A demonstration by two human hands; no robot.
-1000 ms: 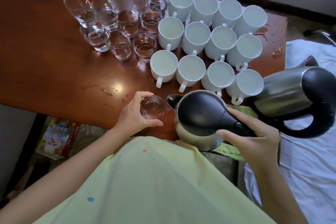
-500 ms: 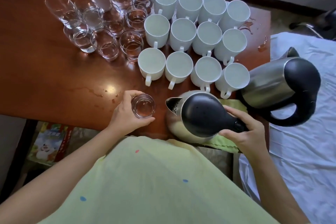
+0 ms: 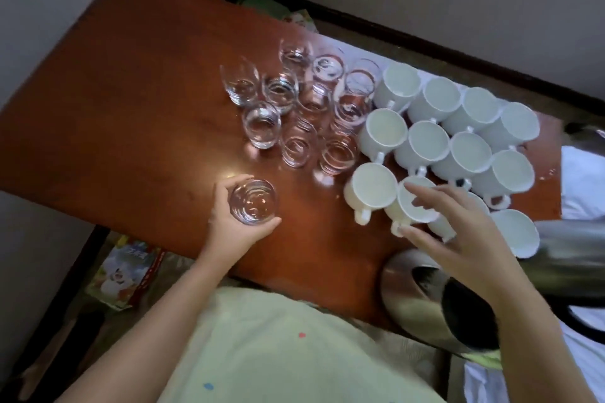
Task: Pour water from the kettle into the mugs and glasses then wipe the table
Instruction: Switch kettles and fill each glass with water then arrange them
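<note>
My left hand (image 3: 229, 222) grips a small clear glass (image 3: 252, 203) holding some water, standing on the brown table (image 3: 114, 101) near its front edge. My right hand (image 3: 458, 235) hovers with fingers spread over the front row of white mugs (image 3: 415, 203), holding nothing. Below that hand, a steel kettle with a black lid (image 3: 435, 304) stands at the table's front right corner. Several more glasses (image 3: 294, 108) cluster at mid table, with several white mugs (image 3: 458, 127) in rows to their right.
A second steel kettle (image 3: 569, 258) with a black handle stands at the right edge, over a white cloth (image 3: 582, 186). A green cloth (image 3: 487, 360) lies under the near kettle. A colourful packet (image 3: 124, 271) lies on the floor left of the table.
My right hand let go of the near kettle's handle and rose over the front mugs. The left hand slid the glass to the left. The camera view swung left.
</note>
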